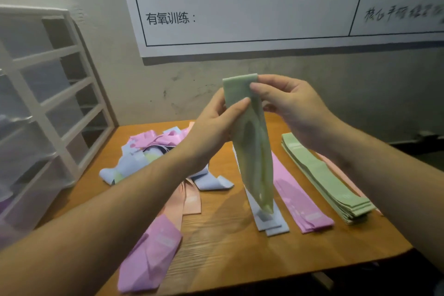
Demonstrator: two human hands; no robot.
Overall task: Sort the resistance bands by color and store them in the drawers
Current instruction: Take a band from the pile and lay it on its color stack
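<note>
A pale green resistance band (254,151) hangs upright above the table. My left hand (216,122) pinches its upper left edge and my right hand (290,103) pinches its top right corner. Below it lie sorted rows: a light blue stack (271,223), a pink stack (300,202), a green stack (331,182) and a peach band (336,163) at the far right. An unsorted heap of pink, blue and peach bands (156,151) lies at the left. A loose pink band (153,255) lies near the front edge.
A white drawer unit (48,103) with translucent drawers stands at the left on the wooden table (216,247). A whiteboard with writing (240,14) hangs on the wall behind. The table's front edge runs close to the pink band.
</note>
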